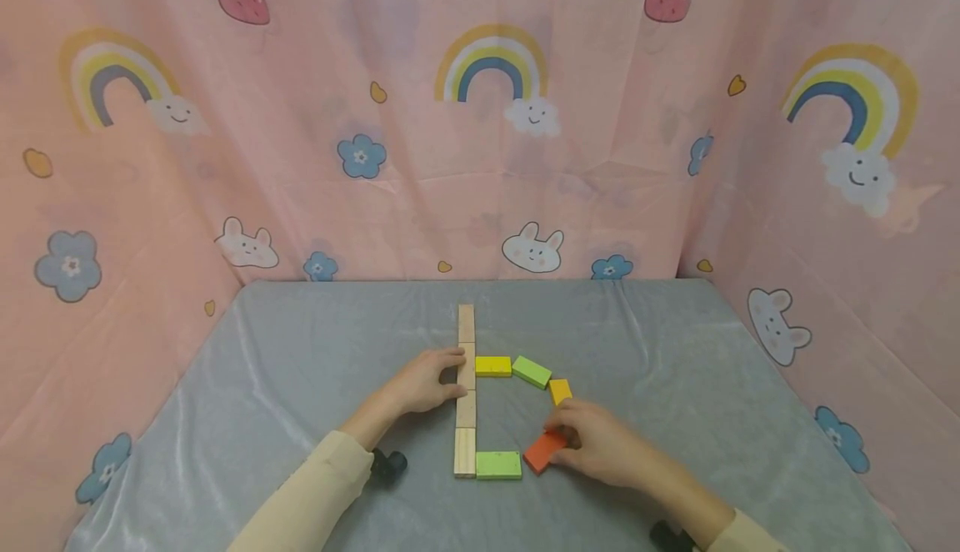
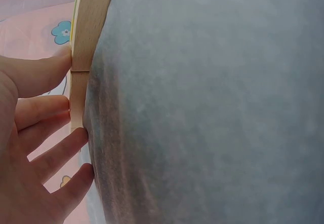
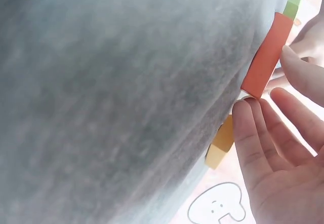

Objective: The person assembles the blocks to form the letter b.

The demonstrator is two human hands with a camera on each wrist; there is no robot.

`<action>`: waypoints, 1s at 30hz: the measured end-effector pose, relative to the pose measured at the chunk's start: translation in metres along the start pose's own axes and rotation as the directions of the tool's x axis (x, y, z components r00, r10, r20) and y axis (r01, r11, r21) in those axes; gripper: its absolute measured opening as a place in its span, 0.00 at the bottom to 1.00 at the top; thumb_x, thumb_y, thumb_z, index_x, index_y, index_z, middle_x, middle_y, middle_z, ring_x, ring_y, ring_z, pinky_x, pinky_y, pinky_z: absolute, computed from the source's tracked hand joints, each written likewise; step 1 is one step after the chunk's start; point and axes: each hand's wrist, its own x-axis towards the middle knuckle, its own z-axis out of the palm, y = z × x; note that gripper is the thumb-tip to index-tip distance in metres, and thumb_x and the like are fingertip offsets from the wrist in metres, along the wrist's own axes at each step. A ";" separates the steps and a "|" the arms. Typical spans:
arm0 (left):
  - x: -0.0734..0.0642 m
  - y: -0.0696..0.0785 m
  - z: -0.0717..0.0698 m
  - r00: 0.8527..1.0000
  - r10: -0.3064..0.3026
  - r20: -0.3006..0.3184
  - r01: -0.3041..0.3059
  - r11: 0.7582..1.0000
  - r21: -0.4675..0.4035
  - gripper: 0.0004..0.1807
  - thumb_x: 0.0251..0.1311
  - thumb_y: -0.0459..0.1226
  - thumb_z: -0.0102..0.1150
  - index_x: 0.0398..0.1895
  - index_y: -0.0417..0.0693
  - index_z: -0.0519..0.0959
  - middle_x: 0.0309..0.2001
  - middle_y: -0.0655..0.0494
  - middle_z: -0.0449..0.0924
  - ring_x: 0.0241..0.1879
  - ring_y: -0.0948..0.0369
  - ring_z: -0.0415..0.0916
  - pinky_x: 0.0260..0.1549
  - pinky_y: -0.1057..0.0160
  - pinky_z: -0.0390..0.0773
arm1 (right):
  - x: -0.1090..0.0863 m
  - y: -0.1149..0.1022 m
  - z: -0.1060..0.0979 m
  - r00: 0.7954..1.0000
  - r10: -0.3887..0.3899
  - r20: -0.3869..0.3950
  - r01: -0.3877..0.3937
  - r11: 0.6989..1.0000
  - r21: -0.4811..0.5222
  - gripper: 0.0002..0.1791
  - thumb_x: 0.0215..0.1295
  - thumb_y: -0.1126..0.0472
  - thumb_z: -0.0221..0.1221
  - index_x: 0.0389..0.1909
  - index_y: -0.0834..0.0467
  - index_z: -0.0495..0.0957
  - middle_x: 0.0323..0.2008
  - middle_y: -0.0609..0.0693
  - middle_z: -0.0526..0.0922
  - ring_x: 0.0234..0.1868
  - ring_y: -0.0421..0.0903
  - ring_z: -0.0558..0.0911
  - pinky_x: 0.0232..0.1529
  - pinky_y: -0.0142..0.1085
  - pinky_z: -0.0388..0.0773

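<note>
On the grey cloth, plain wooden blocks (image 1: 467,408) lie end to end in a straight column. My left hand (image 1: 426,381) rests at the column's left side, thumb and fingertips touching it with the fingers loosely extended. An orange block (image 1: 542,454) lies at the lower right of a curve of coloured blocks. My right hand (image 1: 603,444) holds this block between thumb and fingers; in the right wrist view the thumb (image 3: 298,72) is against its side and fingertips are at its end. Just beyond those fingers is a yellow-orange block (image 1: 559,390), partly covered by the hand in the head view.
A yellow block (image 1: 493,367) and a green block (image 1: 532,372) run right from the column's upper part. Another green block (image 1: 498,465) adjoins its bottom end. Pink patterned curtains (image 1: 480,202) stand behind and beside the cloth-covered table (image 1: 337,318).
</note>
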 end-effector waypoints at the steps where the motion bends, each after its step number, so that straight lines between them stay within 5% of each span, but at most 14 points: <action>1: 0.000 0.000 0.000 1.000 -0.001 0.001 0.001 1.000 0.002 0.32 0.65 0.42 0.68 0.69 0.40 0.74 0.72 0.48 0.70 0.72 0.46 0.65 0.70 0.45 0.66 | 0.001 0.000 0.000 1.000 -0.004 -0.001 0.004 1.000 -0.003 0.15 0.57 0.59 0.74 0.45 0.56 0.85 0.38 0.39 0.79 0.34 0.35 0.73 0.35 0.32 0.75; 9: 0.001 -0.001 0.001 1.000 -0.004 0.002 0.004 1.000 0.003 0.32 0.65 0.42 0.68 0.69 0.41 0.73 0.72 0.48 0.70 0.72 0.46 0.64 0.70 0.45 0.66 | 0.003 0.001 -0.001 1.000 -0.016 -0.012 0.016 1.000 0.020 0.14 0.58 0.63 0.73 0.44 0.57 0.85 0.38 0.40 0.81 0.37 0.35 0.76 0.38 0.34 0.79; 18: 0.000 0.000 0.000 1.000 -0.007 0.003 0.007 1.000 0.002 0.31 0.65 0.42 0.68 0.70 0.41 0.73 0.72 0.49 0.69 0.72 0.46 0.64 0.70 0.45 0.64 | 0.009 0.003 -0.016 0.994 0.070 -0.085 -0.068 0.997 0.036 0.13 0.59 0.64 0.72 0.45 0.59 0.85 0.41 0.45 0.83 0.41 0.45 0.82 0.41 0.38 0.83; 24: -0.001 -0.001 0.000 1.000 -0.003 0.001 0.003 1.000 -0.005 0.32 0.65 0.42 0.68 0.70 0.40 0.73 0.72 0.49 0.69 0.72 0.45 0.63 0.70 0.45 0.65 | 0.012 0.004 -0.025 0.985 0.035 -0.167 -0.025 0.998 0.061 0.13 0.60 0.65 0.71 0.46 0.62 0.84 0.44 0.50 0.85 0.43 0.49 0.82 0.43 0.41 0.84; 30: 0.000 -0.002 0.001 1.000 -0.001 0.000 0.001 1.000 -0.005 0.32 0.65 0.42 0.68 0.70 0.40 0.73 0.72 0.48 0.69 0.72 0.45 0.63 0.70 0.45 0.65 | 0.017 0.010 -0.029 0.979 0.080 -0.188 -0.075 0.997 0.034 0.13 0.62 0.65 0.70 0.47 0.60 0.85 0.46 0.50 0.84 0.47 0.52 0.82 0.48 0.48 0.84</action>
